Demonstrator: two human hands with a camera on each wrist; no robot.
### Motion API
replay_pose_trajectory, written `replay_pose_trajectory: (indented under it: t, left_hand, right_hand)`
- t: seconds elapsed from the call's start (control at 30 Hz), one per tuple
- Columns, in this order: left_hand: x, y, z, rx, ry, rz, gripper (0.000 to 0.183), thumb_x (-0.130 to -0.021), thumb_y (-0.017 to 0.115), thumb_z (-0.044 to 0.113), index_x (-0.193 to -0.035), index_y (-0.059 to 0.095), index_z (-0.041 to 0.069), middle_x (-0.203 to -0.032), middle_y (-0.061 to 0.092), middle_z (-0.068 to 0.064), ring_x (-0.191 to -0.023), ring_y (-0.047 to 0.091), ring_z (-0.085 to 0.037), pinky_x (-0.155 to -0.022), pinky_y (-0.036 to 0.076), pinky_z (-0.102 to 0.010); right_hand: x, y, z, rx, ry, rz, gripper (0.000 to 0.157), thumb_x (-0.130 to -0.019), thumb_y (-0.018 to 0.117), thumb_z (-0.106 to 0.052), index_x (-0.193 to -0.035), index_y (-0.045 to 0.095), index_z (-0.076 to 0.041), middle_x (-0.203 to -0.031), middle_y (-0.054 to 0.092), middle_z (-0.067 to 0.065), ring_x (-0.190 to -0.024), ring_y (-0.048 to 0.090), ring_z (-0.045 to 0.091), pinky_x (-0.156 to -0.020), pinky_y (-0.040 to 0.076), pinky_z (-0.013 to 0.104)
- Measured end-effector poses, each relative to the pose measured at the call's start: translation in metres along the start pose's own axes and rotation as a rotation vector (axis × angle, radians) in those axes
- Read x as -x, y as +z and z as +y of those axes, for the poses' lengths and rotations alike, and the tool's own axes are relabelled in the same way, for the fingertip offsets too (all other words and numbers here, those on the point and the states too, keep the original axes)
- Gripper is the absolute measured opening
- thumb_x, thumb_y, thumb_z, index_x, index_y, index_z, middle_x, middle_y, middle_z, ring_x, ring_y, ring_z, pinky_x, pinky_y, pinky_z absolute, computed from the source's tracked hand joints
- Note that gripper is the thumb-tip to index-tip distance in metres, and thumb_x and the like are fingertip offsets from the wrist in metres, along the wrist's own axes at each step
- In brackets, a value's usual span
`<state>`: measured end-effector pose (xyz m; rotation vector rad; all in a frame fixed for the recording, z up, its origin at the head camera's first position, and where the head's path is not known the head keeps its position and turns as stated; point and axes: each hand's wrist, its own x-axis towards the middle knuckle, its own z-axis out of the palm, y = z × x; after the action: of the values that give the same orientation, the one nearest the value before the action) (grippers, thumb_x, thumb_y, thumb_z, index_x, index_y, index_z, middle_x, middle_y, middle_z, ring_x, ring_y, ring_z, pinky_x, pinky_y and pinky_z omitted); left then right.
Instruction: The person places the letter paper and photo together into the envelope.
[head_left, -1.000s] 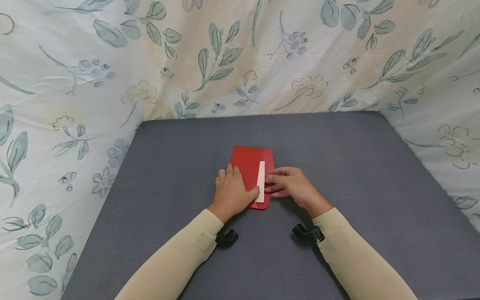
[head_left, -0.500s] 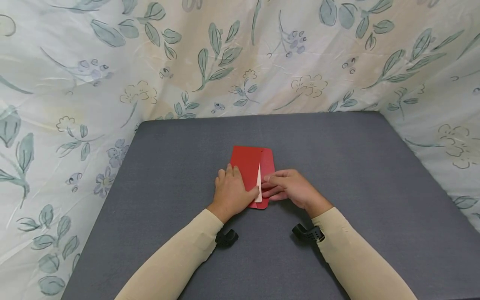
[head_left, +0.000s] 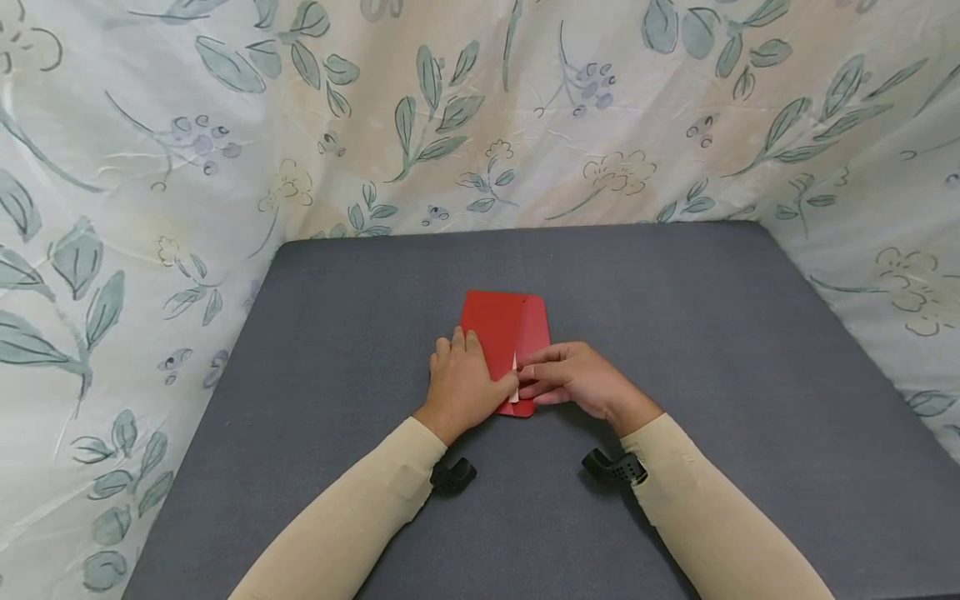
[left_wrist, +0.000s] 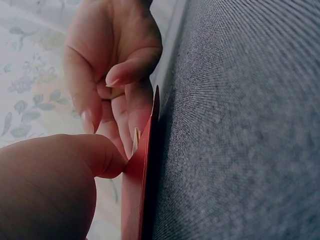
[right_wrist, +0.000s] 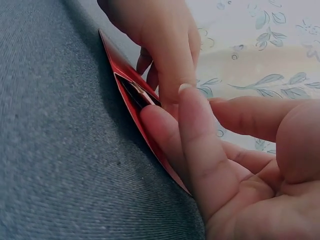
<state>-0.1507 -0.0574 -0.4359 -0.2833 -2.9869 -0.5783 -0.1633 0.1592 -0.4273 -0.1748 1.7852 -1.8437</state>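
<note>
A red envelope (head_left: 491, 321) lies on the grey table with its flap (head_left: 534, 321) spread open to the right. My left hand (head_left: 463, 387) holds the envelope, fingers on its left part and thumb bent at the edge of the opening. Only a narrow sliver of a folded white paper (head_left: 514, 392) shows at the opening; the rest is hidden inside. My right hand (head_left: 573, 379) is over the flap, its straight fingertips touching the paper's outer edge. In the right wrist view the fingertips (right_wrist: 157, 122) reach into the mouth of the envelope beside the paper's layered edge.
The grey table (head_left: 360, 292) extends around the envelope on all sides. A floral cloth (head_left: 525, 150) hangs behind it and along both sides. Each wrist carries a black strap mount (head_left: 453, 477).
The white paper has slid left into the envelope, its visible strip shrinking to a sliver. My right fingers have moved left with it. My left hand has stayed in place.
</note>
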Motion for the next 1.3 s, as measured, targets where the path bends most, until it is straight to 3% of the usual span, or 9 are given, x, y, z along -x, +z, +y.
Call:
replay_pose_trajectory:
  t: [0.33,0.77,1.1,1.3]
  left_hand:
    - [-0.002,0.001,0.000,-0.004,-0.016,-0.018,0.096,-0.093,0.072,0.055,-0.155,0.047,-0.014,-0.158,0.046,-0.035,-0.128,0.047,-0.042,-0.107,0.041,-0.056]
    - [-0.001,-0.002,0.001,-0.004,-0.022,-0.036,0.095,-0.095,0.069,0.054,-0.158,0.044,-0.013,-0.161,0.044,-0.035,-0.132,0.045,-0.043,-0.109,0.039,-0.057]
    - [-0.001,-0.002,0.002,0.007,-0.026,-0.033,0.099,-0.094,0.069,0.058,-0.158,0.044,-0.013,-0.161,0.044,-0.034,-0.131,0.046,-0.042,-0.108,0.040,-0.057]
    - [-0.001,0.000,0.001,0.009,-0.029,-0.030,0.095,-0.094,0.069,0.054,-0.157,0.046,-0.013,-0.160,0.045,-0.033,-0.130,0.047,-0.042,-0.108,0.040,-0.057]
  right_hand:
    - [0.000,0.001,0.001,0.009,0.029,0.021,0.042,-0.102,0.069,-0.001,-0.139,0.062,0.016,-0.118,0.076,0.024,-0.092,0.079,0.026,-0.078,0.064,0.036]
    - [-0.005,0.023,0.009,-0.063,0.007,0.098,0.046,-0.096,0.064,0.016,-0.139,0.052,0.026,-0.106,0.076,0.024,-0.083,0.078,0.024,-0.078,0.064,0.036]
    - [-0.002,0.018,0.006,-0.060,0.026,0.137,0.038,-0.104,0.066,0.000,-0.136,0.061,0.020,-0.114,0.076,0.022,-0.088,0.079,0.025,-0.078,0.064,0.036]
    - [-0.001,0.015,0.006,-0.144,0.036,0.077,0.047,-0.107,0.063,-0.006,-0.147,0.052,0.018,-0.116,0.076,0.015,-0.091,0.078,0.022,-0.082,0.063,0.036]
